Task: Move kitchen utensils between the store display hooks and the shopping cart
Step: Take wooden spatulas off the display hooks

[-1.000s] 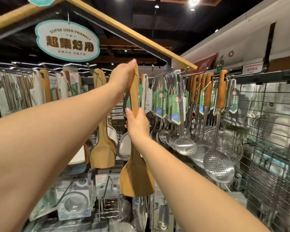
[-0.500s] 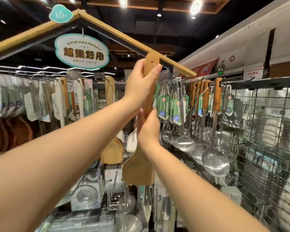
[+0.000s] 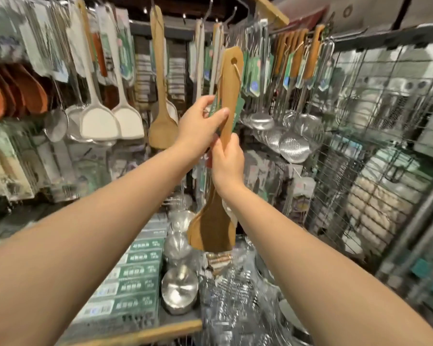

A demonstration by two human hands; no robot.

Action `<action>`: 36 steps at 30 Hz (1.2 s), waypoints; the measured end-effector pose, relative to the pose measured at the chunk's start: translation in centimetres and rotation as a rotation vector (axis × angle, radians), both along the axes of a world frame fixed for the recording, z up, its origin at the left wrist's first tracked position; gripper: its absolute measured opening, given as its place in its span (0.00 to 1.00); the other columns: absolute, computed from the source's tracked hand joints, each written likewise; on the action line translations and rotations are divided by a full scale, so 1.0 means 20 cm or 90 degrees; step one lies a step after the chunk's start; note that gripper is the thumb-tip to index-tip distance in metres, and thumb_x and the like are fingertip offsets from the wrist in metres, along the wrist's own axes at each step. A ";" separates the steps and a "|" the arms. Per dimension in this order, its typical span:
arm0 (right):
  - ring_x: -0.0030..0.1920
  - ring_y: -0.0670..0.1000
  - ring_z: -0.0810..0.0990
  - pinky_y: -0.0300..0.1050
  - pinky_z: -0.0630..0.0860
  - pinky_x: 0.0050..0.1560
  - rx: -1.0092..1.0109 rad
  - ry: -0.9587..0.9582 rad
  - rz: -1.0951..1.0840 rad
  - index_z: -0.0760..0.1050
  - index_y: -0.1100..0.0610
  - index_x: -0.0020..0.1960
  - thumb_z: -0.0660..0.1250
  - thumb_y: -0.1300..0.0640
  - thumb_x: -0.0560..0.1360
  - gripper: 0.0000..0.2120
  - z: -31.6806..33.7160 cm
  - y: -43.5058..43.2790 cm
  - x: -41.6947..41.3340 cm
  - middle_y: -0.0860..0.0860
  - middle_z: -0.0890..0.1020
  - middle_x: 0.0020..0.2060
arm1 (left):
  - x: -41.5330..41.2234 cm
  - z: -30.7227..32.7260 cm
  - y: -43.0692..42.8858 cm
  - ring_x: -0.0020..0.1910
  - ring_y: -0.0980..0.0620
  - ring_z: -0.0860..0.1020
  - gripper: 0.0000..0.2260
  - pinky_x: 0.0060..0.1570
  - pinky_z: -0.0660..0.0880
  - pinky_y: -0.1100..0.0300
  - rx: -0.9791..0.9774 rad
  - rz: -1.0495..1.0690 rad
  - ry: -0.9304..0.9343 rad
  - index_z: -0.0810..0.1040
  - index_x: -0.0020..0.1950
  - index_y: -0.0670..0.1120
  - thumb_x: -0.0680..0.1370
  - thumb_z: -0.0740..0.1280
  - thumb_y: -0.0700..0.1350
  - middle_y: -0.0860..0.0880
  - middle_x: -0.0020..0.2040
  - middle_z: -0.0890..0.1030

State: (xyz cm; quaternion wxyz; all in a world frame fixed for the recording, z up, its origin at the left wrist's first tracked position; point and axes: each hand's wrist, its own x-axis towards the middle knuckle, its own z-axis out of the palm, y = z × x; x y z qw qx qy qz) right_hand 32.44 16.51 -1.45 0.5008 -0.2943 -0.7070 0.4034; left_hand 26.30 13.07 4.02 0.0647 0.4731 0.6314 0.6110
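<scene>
A wooden spatula (image 3: 229,83) with a green paper tag stands upright in front of the display, blade (image 3: 214,226) down, free of any hook. My right hand (image 3: 226,162) grips its handle at the middle. My left hand (image 3: 200,126) holds the handle and the tag just above the right hand. The handle's hole and loop string show at the top. Bare display hooks (image 3: 210,7) jut out above. Another wooden spatula (image 3: 161,101) hangs to the left. No shopping cart is in view.
White spatulas (image 3: 110,118) and orange-brown wooden spoons (image 3: 13,93) hang at left. Steel ladles and skimmers (image 3: 294,138) hang at right beside a wire grid rack (image 3: 385,146). Boxed goods (image 3: 133,278) and steel bowls (image 3: 179,288) lie on the shelf below.
The spatula has come off the hook and moved down. My left hand slid from the handle's top to beside the right hand. The view tilted down.
</scene>
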 end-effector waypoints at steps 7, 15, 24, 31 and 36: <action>0.48 0.61 0.79 0.60 0.75 0.47 -0.064 -0.087 0.043 0.69 0.62 0.55 0.54 0.51 0.81 0.14 -0.34 -0.30 0.18 0.61 0.79 0.47 | 0.26 -0.44 -0.34 0.43 0.54 0.77 0.09 0.43 0.75 0.61 -0.008 0.077 -0.118 0.74 0.56 0.41 0.76 0.67 0.39 0.48 0.45 0.79; 0.48 0.59 0.78 0.49 0.69 0.40 -0.115 -0.187 0.214 0.67 0.58 0.51 0.55 0.54 0.82 0.07 -0.82 -0.79 0.61 0.57 0.78 0.45 | 0.73 -0.93 -0.85 0.47 0.50 0.76 0.12 0.43 0.68 0.60 -0.118 0.317 -0.187 0.74 0.58 0.43 0.76 0.67 0.46 0.51 0.46 0.77; 0.45 0.60 0.77 0.48 0.62 0.35 -0.140 -0.336 0.426 0.68 0.62 0.53 0.53 0.51 0.82 0.14 -1.19 -1.67 0.96 0.59 0.78 0.43 | 1.13 -1.34 -1.79 0.50 0.48 0.78 0.12 0.50 0.73 0.56 -0.132 0.536 -0.324 0.75 0.58 0.43 0.76 0.67 0.45 0.48 0.48 0.78; 0.33 0.48 0.77 0.43 0.73 0.33 -0.106 -0.391 0.570 0.70 0.60 0.53 0.55 0.49 0.81 0.14 -1.32 -2.59 0.95 0.51 0.78 0.37 | 1.19 -1.46 -2.74 0.50 0.52 0.77 0.14 0.55 0.75 0.54 -0.116 0.648 -0.385 0.74 0.60 0.43 0.77 0.66 0.48 0.52 0.50 0.77; 0.40 0.56 0.81 0.58 0.79 0.41 -0.156 -0.400 0.671 0.69 0.49 0.46 0.56 0.49 0.80 0.07 -1.30 -3.33 0.89 0.55 0.80 0.44 | 1.14 -1.46 -3.49 0.55 0.52 0.75 0.21 0.52 0.71 0.61 -0.156 0.751 -0.397 0.70 0.66 0.44 0.77 0.66 0.52 0.50 0.55 0.77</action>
